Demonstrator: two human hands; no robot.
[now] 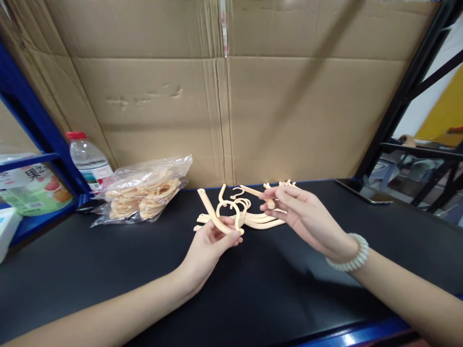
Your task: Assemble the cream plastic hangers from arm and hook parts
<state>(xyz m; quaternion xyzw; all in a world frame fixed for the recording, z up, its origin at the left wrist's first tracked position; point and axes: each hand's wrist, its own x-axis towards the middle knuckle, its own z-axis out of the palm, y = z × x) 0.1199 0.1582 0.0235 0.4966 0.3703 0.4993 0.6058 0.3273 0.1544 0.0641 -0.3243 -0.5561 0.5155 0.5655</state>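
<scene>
My left hand is closed around the lower end of a beige plastic hanger part, a long arm pointing up and left with a hook-shaped curve beside it. Just to the right, my right hand pinches another beige hanger arm between thumb and fingers, its far end pointing left. Behind and between the two hands lies a loose pile of similar beige hanger parts, some curved into hooks. My fingers hide part of the pile and of both held pieces.
A clear plastic bag of beige parts lies on the black tabletop at the left. Behind it stands a red-capped bottle. A phone rests at the back right. Cardboard walls the back, between blue and black frame posts.
</scene>
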